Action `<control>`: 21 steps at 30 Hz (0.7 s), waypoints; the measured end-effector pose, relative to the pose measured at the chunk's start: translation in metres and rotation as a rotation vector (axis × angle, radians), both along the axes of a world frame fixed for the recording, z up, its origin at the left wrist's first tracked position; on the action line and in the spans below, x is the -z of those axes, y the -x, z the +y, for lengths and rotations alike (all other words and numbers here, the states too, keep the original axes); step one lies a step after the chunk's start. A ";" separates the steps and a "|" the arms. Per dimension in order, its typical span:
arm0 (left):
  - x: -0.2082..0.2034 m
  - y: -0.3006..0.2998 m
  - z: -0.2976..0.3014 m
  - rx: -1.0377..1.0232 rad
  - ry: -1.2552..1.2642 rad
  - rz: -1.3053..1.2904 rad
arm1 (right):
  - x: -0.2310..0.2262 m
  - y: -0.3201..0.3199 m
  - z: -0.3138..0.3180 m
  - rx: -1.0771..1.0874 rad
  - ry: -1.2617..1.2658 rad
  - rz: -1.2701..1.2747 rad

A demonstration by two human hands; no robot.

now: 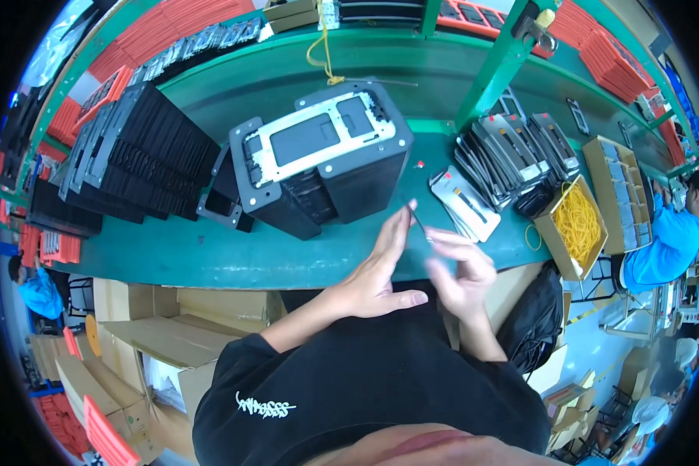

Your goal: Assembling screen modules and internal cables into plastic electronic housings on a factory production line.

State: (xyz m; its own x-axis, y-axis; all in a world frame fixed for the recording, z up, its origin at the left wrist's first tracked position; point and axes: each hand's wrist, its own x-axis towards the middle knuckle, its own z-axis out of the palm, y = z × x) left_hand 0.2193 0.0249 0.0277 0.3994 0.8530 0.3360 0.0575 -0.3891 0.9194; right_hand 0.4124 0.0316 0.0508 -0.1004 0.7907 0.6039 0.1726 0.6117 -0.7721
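Note:
Just past the table's near edge, my left hand [377, 268] is stretched flat with its thumb apart; its fingertips touch the upper end of a thin dark flat piece [419, 223] seen edge-on. My right hand [464, 273], slightly blurred, has its fingers closed on the lower end of that piece. Its exact kind does not show. Beyond my hands stands a tall stack of black trays [365, 175], topped by a pale metal phone frame [307, 144]. Several flat pale panels [466, 206] lie overlapped right of my hands.
More black trays [136, 155] are stacked at left. At right stand dark flat panels [505, 151], a box of yellow rubber bands [576, 221] and a divided carton [620, 194]. A green post [501, 74] rises behind. Cardboard boxes [167, 338] sit below the table at left.

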 end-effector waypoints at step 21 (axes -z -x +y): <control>0.059 0.031 -0.020 -0.305 -0.324 0.260 | 0.013 0.062 0.015 -0.576 0.583 0.559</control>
